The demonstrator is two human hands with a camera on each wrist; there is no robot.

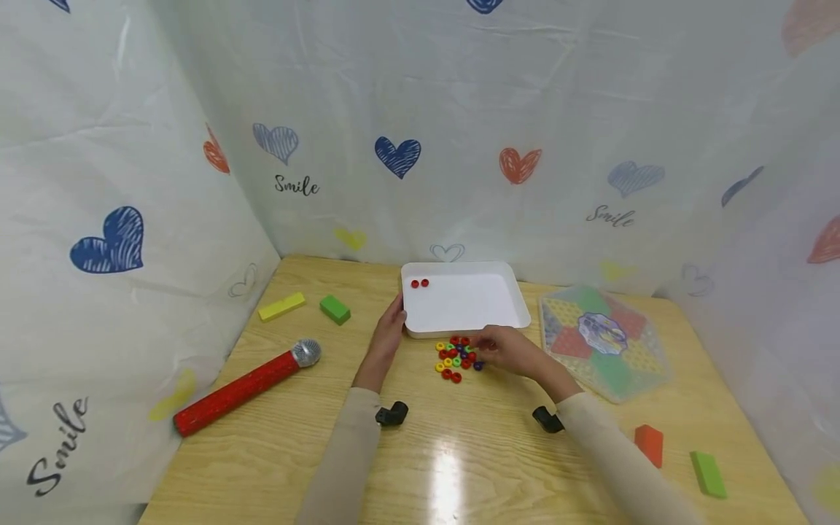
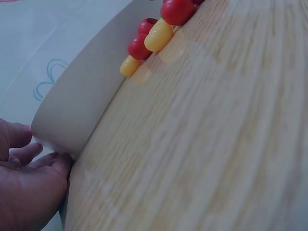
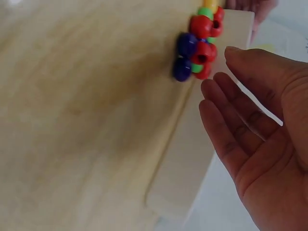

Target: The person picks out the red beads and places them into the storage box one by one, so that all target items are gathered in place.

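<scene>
Beads point(image 1: 455, 359) against tray point(image 1: 459, 332) edge, between both hands.

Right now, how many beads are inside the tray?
2. Both are red beads, side by side at the tray's far left corner: one and the other. The rest sit in a pile on the table outside it. None look hidden.

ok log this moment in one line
left hand touches tray corner | right hand open by beads | two red beads in tray
</scene>
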